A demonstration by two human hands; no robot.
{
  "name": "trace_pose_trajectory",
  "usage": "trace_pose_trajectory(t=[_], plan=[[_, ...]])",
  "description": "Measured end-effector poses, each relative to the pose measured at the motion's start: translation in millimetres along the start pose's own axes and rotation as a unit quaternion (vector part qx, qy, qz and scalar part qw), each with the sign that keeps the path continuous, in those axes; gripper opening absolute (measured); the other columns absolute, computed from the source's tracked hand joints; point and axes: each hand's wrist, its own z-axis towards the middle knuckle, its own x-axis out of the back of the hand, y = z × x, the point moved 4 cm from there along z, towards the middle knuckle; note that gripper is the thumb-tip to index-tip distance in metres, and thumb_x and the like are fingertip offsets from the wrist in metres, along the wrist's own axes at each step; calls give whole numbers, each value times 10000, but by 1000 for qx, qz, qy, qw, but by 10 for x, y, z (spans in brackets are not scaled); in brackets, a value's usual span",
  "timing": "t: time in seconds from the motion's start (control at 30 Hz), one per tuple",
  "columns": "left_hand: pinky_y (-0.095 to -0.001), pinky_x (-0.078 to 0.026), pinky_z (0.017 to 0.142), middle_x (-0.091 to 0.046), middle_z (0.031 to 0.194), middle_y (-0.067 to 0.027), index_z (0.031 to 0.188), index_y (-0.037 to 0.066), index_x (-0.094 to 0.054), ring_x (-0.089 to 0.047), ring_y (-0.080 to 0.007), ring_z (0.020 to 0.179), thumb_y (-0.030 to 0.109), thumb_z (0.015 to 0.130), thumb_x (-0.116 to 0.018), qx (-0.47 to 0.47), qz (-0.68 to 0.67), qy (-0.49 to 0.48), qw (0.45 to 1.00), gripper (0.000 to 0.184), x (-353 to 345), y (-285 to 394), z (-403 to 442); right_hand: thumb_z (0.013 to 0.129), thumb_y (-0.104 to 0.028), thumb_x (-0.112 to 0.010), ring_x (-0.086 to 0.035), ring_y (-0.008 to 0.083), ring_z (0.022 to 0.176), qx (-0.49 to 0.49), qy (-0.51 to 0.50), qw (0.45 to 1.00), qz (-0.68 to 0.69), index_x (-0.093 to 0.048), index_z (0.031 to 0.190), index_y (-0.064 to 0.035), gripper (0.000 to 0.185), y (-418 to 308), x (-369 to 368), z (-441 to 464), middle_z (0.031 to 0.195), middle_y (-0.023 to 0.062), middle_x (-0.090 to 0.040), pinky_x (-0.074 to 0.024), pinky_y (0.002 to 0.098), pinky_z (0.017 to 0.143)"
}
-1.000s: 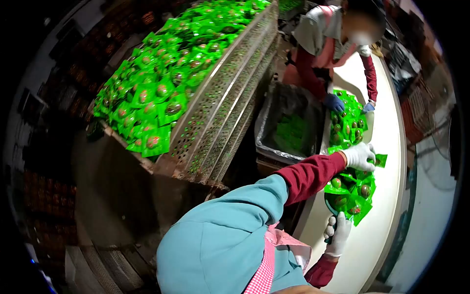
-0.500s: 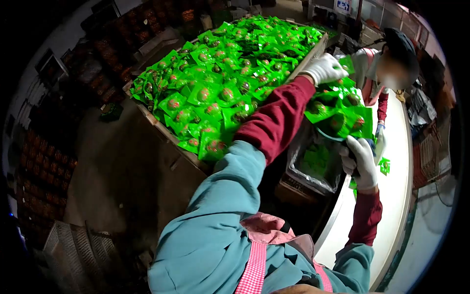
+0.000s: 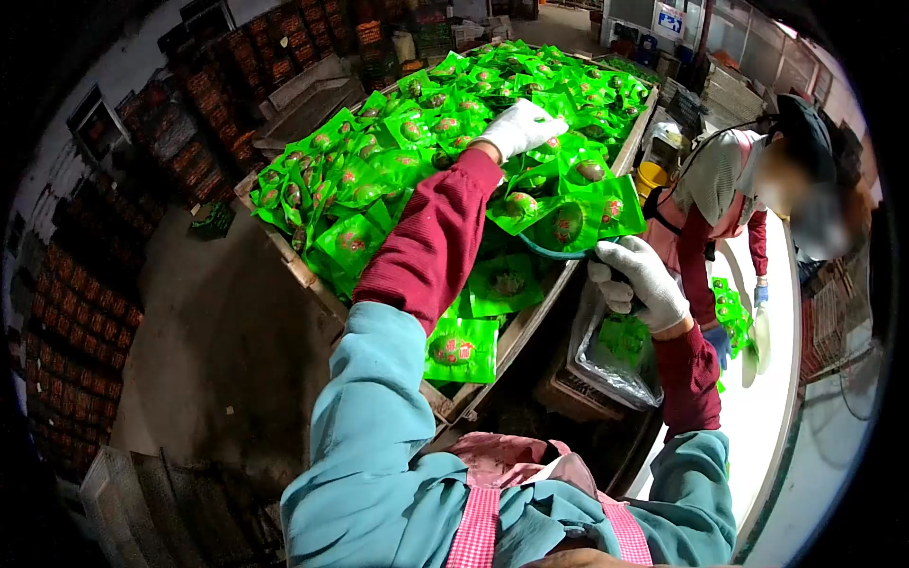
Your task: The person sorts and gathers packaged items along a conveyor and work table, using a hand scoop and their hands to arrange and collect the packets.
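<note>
My white-gloved right hand is closed on the near rim of a round, dark teal basin. Green plastic packets fill the basin, each with a dark, rounded item and red print. At its far side, my gloved left hand has its fingers curled down; packets hide the rim there. The basin is over the right edge of a large wooden-sided bin, heaped with the same green packets.
A co-worker with blue gloves leans over a long white table on the right, near several green packets. A crate lined with clear plastic stands below my right hand. Stacked crates line the left wall.
Both my hands and the filled basin have moved left, from beside the bin to over its edge. The co-worker has bent further over the white table.
</note>
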Motion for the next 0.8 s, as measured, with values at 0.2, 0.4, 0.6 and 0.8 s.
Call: trace_pose_trajectory(t=[0.2, 0.4, 0.6, 0.8], plan=[[-323, -495, 804, -709, 939, -126, 994, 32, -717, -657, -215, 851, 433, 831, -663, -32, 12, 67, 997, 436, 251, -8, 88, 961, -251, -512, -382, 46, 415, 13, 1, 1000, -26, -545, 784, -41, 277, -274, 145, 158, 629, -25, -480, -303, 205, 364], [-376, -392, 1025, -575, 1205, -192, 1063, 126, -713, -524, -328, 1159, 551, 804, -627, 42, 57, 46, 996, 505, 249, -234, 119, 952, -243, -537, -362, 36, 408, -4, -73, 997, -33, -489, 823, -54, 234, -332, 350, 307, 671, -8, -484, -278, 206, 345], [-307, -471, 833, -688, 963, -120, 1029, 8, -698, -638, -198, 875, 457, 852, -617, 45, 111, 80, 990, 489, 699, -316, 213, 947, -237, -530, -364, 48, 376, 29, -137, 981, -132, -523, 736, -39, 290, -662, 403, 804, 551, -29, -451, -291, 221, 342], [-314, -455, 881, -693, 1039, -117, 1098, 22, -675, -637, -200, 968, 412, 865, -599, 124, 120, 92, 981, 460, 1450, -886, 394, 920, -216, -559, -411, 96, 370, 74, -159, 969, -172, -568, 704, -10, 299, -1057, 93, 1710, 498, 0, -464, -322, 249, 371]])
